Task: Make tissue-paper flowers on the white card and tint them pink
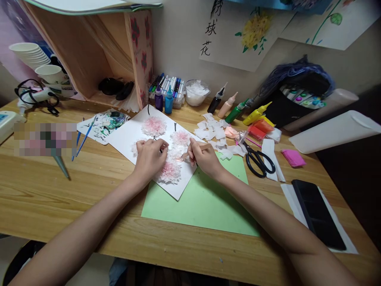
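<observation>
Our forearms [101,214] slant to mid-frame; our left hand [151,155] curls over white paper [125,139], grip unclear; right hand [206,157] pinches a slim tool [183,156].

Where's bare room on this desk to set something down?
Left front: bare wood on the desk between the blue brushes and left forearm. Also the green sheet, between the white sheet and right forearm. Crowded: beyond the right hand, with tissue squares, scissors, squeeze bottles.

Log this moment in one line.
left hand: at white paper sheet; right hand: holding slim brown stick; nearby: fluffy pink-white flowers; beneath: pale green sheet
</observation>
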`<state>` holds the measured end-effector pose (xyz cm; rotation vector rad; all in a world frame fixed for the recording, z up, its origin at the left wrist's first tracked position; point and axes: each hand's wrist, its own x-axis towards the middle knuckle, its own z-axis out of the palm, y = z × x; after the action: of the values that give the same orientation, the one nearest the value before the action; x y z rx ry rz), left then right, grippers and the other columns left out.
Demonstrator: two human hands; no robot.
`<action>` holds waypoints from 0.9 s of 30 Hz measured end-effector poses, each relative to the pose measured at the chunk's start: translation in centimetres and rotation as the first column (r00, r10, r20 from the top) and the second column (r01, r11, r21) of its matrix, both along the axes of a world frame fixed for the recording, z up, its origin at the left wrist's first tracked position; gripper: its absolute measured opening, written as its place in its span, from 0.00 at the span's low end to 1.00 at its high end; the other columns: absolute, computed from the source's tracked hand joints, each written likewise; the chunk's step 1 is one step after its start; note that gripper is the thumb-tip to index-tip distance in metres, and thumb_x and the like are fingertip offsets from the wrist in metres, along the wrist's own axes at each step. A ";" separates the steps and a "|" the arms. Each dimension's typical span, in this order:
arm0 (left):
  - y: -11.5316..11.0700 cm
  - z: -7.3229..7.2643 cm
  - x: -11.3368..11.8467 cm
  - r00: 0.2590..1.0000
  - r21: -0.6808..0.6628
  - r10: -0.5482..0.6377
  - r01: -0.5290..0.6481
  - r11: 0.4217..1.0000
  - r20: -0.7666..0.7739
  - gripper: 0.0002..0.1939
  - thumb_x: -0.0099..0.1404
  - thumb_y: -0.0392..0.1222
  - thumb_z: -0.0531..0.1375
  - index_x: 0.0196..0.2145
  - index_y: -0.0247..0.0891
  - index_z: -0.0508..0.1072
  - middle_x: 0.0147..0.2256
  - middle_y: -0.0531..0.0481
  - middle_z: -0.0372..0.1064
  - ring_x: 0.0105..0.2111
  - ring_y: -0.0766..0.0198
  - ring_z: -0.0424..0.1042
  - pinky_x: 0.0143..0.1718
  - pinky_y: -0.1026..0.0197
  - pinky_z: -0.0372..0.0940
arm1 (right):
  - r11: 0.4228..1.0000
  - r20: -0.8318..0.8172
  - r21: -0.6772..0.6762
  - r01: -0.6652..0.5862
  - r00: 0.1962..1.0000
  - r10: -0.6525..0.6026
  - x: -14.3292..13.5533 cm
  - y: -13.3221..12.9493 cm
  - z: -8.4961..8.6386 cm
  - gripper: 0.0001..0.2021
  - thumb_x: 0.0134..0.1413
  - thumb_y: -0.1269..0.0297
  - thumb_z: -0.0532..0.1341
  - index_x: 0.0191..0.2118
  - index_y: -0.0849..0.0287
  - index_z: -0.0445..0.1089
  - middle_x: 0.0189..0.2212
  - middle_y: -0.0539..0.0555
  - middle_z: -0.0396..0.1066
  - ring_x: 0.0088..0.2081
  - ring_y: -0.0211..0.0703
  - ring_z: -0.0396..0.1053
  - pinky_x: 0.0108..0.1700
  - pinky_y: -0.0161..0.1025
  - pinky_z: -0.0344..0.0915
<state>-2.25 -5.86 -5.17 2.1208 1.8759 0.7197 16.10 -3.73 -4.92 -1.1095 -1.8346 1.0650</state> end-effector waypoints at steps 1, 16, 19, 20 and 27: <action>0.0 0.0 0.0 1.000 0.002 -0.002 0.002 1.000 -0.002 0.07 0.63 0.37 0.52 0.34 0.42 0.70 0.34 0.50 0.76 0.39 0.57 0.70 0.47 0.51 0.49 | 0.999 -0.023 -0.041 0.028 0.999 -0.029 -0.2 0.1 0.1 0.27 0.64 0.48 0.45 0.17 0.57 0.57 0.10 0.46 0.58 0.16 0.34 0.60 0.25 0.35 0.60; 0.0 -0.1 0.0 1.000 0.015 -0.004 0.004 1.000 0.005 0.07 0.64 0.37 0.53 0.34 0.41 0.70 0.33 0.51 0.75 0.39 0.58 0.69 0.46 0.51 0.49 | 0.916 0.162 0.397 -0.062 0.987 -0.004 0.7 -1.6 -0.4 0.25 0.67 0.60 0.43 0.17 0.56 0.56 0.13 0.47 0.58 0.17 0.34 0.59 0.25 0.36 0.56; 0.0 -0.1 0.0 1.000 0.019 -0.004 0.004 1.000 0.003 0.07 0.64 0.37 0.53 0.34 0.41 0.71 0.33 0.51 0.75 0.39 0.58 0.69 0.46 0.51 0.49 | 0.936 0.174 0.346 -0.059 0.985 -0.002 0.2 -1.2 -0.5 0.26 0.66 0.58 0.43 0.16 0.56 0.56 0.13 0.48 0.58 0.17 0.35 0.59 0.25 0.36 0.56; 0.0 -0.1 0.0 1.000 0.017 -0.003 0.003 1.000 0.003 0.07 0.64 0.37 0.53 0.34 0.41 0.71 0.33 0.51 0.75 0.39 0.58 0.69 0.46 0.51 0.49 | 0.952 0.159 0.305 -0.038 0.987 -0.011 0.0 -1.1 -0.4 0.27 0.66 0.56 0.43 0.16 0.57 0.56 0.13 0.48 0.58 0.17 0.35 0.60 0.26 0.36 0.56; 0.0 -0.1 0.0 1.000 0.004 0.000 0.000 1.000 0.006 0.06 0.63 0.37 0.53 0.34 0.41 0.71 0.33 0.51 0.75 0.39 0.58 0.69 0.47 0.51 0.49 | 0.980 0.003 -0.112 0.165 0.986 -0.165 -0.8 0.8 0.4 0.28 0.62 0.46 0.46 0.16 0.57 0.57 0.08 0.46 0.56 0.13 0.33 0.57 0.21 0.34 0.55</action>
<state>-2.29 -5.83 -5.28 2.1189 1.8731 0.7298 15.28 -2.92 -4.49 -1.2988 -1.6621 1.0829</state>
